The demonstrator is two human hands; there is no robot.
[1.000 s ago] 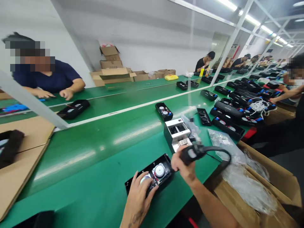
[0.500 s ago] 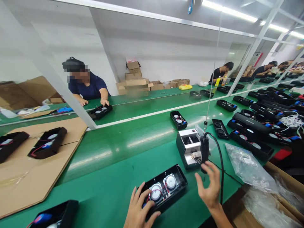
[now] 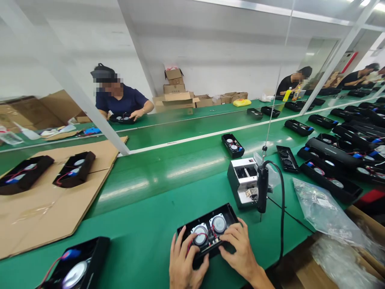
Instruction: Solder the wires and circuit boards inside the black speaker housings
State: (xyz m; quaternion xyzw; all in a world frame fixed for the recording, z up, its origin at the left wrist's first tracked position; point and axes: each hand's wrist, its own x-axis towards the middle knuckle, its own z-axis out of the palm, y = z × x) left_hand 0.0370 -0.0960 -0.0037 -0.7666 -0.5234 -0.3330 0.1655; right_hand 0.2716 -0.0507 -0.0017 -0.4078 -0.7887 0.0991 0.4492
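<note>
A black speaker housing (image 3: 192, 231) with two round silver speaker drivers and red wires inside lies on the green bench right in front of me. My left hand (image 3: 187, 261) grips its left end, fingers over the rim and thumb on the near wall. At its right end, my right hand (image 3: 239, 248) has its thumb against the near wall and fingers bent over the inside. Just beyond my right hand, an electric screwdriver (image 3: 262, 186) hangs upright from a cord, bit down. Behind it stands a silver and black screw feeder (image 3: 236, 186).
Flattened cardboard (image 3: 64, 218) at left carries two open housings. Another housing (image 3: 100, 257) sits near left. Many black housings (image 3: 333, 150) crowd the right side. A clear plastic bag (image 3: 319, 204) lies beside an open carton (image 3: 309, 261). A co-worker (image 3: 120, 98) handles a housing across the bench.
My right hand has moved from beside the screwdriver down and left onto the housing's right end. My left hand stays on the housing. The view has shifted slightly.
</note>
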